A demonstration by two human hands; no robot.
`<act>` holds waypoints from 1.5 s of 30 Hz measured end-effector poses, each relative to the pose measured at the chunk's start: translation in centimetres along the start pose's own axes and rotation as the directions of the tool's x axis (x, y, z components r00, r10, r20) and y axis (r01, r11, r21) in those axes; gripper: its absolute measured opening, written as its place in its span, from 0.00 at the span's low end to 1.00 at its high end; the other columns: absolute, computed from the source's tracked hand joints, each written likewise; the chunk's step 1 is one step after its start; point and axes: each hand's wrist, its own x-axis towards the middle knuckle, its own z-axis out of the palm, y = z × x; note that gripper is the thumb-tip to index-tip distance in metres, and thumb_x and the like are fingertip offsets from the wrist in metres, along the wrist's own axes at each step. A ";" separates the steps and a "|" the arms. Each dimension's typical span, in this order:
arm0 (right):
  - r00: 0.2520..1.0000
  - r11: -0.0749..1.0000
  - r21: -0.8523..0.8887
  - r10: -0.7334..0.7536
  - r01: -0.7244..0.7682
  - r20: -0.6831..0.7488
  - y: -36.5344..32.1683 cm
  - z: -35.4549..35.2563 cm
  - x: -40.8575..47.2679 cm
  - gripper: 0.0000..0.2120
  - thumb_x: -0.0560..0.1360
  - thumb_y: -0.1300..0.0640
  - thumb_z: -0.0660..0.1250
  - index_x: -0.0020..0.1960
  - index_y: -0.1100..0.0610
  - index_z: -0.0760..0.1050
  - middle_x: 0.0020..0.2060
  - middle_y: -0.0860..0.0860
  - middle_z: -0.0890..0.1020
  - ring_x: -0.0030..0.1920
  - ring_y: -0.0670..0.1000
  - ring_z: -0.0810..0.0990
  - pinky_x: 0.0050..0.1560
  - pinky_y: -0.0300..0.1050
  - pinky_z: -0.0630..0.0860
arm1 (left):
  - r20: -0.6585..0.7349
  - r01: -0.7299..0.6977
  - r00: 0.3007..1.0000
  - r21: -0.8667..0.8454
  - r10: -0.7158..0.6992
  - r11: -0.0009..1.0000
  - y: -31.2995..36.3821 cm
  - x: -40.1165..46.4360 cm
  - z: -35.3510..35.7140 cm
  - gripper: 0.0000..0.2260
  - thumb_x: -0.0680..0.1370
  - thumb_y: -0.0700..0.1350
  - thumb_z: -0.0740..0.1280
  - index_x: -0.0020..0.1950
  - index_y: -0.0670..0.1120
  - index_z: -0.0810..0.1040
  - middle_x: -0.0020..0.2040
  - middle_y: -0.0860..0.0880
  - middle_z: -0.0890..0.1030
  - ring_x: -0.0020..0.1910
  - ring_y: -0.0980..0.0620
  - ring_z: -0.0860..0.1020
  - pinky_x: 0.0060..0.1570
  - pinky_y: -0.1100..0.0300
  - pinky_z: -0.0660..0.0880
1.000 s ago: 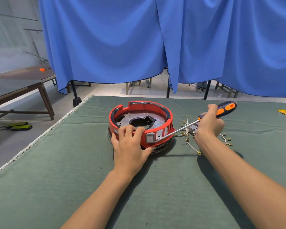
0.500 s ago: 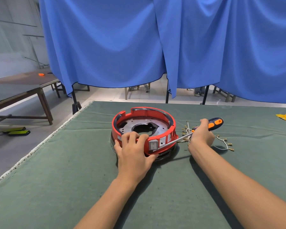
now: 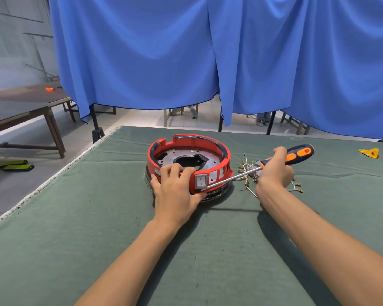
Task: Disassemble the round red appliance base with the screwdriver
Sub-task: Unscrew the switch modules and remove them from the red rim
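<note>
At frame centre, the round red plastic appliance base (image 3: 189, 164) with grey metal plate inside sits on green cloth (image 3: 75, 228). Left hand (image 3: 175, 191) grips its near rim; right hand (image 3: 274, 171) clasps the orange-black-handled screwdriver (image 3: 272, 163), its tip at the wall beside the grey rocker switch (image 3: 201, 181).

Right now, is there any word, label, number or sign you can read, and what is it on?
"I" and "O": marks on the grey rocker switch in the red appliance base, faint, so a tentative reading.
White sticker on the base's rim beside the left hand: print too small to read.
Screwdriver: no text visible.
</note>
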 end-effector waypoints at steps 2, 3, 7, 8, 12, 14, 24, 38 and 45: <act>1.000 1.000 -0.007 0.018 -0.018 0.012 -0.1 -0.2 0.1 0.14 0.69 0.47 0.64 0.30 0.55 0.70 0.20 0.44 0.74 0.26 0.49 0.73 0.28 0.43 0.66 | -0.003 0.004 1.000 -0.002 -0.004 1.000 0.1 0.1 0.0 0.25 0.66 0.56 0.75 0.61 0.51 0.76 0.55 0.50 0.73 0.61 0.47 0.64 0.63 0.38 0.60; 0.999 0.999 -0.016 0.034 -0.034 0.015 0.0 -0.3 0.2 0.14 0.69 0.47 0.64 0.31 0.55 0.71 0.22 0.45 0.75 0.27 0.49 0.74 0.29 0.43 0.67 | -0.004 0.004 1.000 -0.002 -0.004 1.000 0.2 0.1 0.0 0.25 0.66 0.56 0.75 0.61 0.51 0.76 0.55 0.50 0.73 0.61 0.47 0.64 0.63 0.37 0.60; 0.994 0.994 -0.033 0.106 -0.106 0.012 0.9 -0.8 0.6 0.11 0.69 0.49 0.64 0.33 0.54 0.72 0.25 0.46 0.76 0.28 0.49 0.72 0.31 0.43 0.67 | 0.004 -0.018 1.000 -0.010 0.018 1.000 -0.1 -0.1 -0.2 0.26 0.67 0.56 0.73 0.62 0.52 0.74 0.56 0.50 0.72 0.63 0.48 0.63 0.65 0.36 0.59; 0.992 0.991 -0.034 0.127 -0.127 0.001 1.0 -0.9 0.7 0.10 0.69 0.49 0.64 0.33 0.54 0.71 0.25 0.46 0.75 0.27 0.48 0.70 0.30 0.43 0.66 | 0.008 -0.027 1.000 -0.023 0.027 0.999 -0.2 -0.1 -0.3 0.26 0.67 0.57 0.73 0.62 0.52 0.74 0.57 0.51 0.71 0.63 0.49 0.62 0.65 0.36 0.59; 0.983 0.982 -0.049 0.179 -0.180 -0.031 1.3 -1.6 0.9 0.10 0.68 0.49 0.63 0.34 0.54 0.69 0.28 0.47 0.74 0.26 0.48 0.66 0.27 0.42 0.62 | -0.001 -0.049 0.999 -0.070 0.049 0.996 -0.2 -0.1 -0.6 0.26 0.67 0.63 0.69 0.61 0.54 0.74 0.56 0.53 0.71 0.62 0.51 0.62 0.66 0.36 0.57; 0.982 0.982 -0.043 0.184 -0.186 -0.040 1.2 -2.0 0.7 0.10 0.69 0.49 0.63 0.34 0.54 0.70 0.28 0.47 0.74 0.26 0.47 0.67 0.27 0.41 0.63 | -0.015 -0.050 0.999 -0.090 0.049 0.995 -0.3 -0.2 -0.6 0.25 0.68 0.63 0.69 0.61 0.54 0.74 0.55 0.53 0.71 0.62 0.52 0.62 0.66 0.35 0.57; 0.999 0.999 -0.001 0.045 -0.045 0.023 -1.2 -3.0 -1.5 0.15 0.71 0.50 0.64 0.29 0.55 0.67 0.22 0.47 0.70 0.21 0.47 0.64 0.23 0.39 0.60 | -0.079 -0.118 0.990 -0.015 0.116 0.993 0.0 -0.4 -0.8 0.22 0.73 0.60 0.67 0.63 0.52 0.76 0.54 0.49 0.76 0.64 0.46 0.69 0.67 0.34 0.57; 0.996 0.999 -0.013 0.042 -0.041 0.076 -1.2 -2.9 -2.2 0.14 0.71 0.51 0.65 0.31 0.56 0.69 0.18 0.45 0.72 0.15 0.44 0.62 0.19 0.32 0.59 | -0.127 -0.425 0.897 0.020 0.424 0.905 0.2 -0.4 -0.9 0.18 0.68 0.44 0.77 0.56 0.42 0.81 0.54 0.46 0.82 0.55 0.46 0.80 0.62 0.42 0.71; 0.966 0.997 -0.057 -0.027 0.043 0.256 -2.0 -3.0 -2.5 0.13 0.70 0.53 0.69 0.31 0.57 0.73 0.22 0.48 0.75 0.19 0.46 0.66 0.20 0.33 0.63 | -0.165 -0.300 0.951 -0.303 0.261 0.905 1.3 -0.7 -1.3 0.18 0.77 0.53 0.64 0.57 0.40 0.77 0.49 0.47 0.80 0.49 0.48 0.77 0.54 0.56 0.72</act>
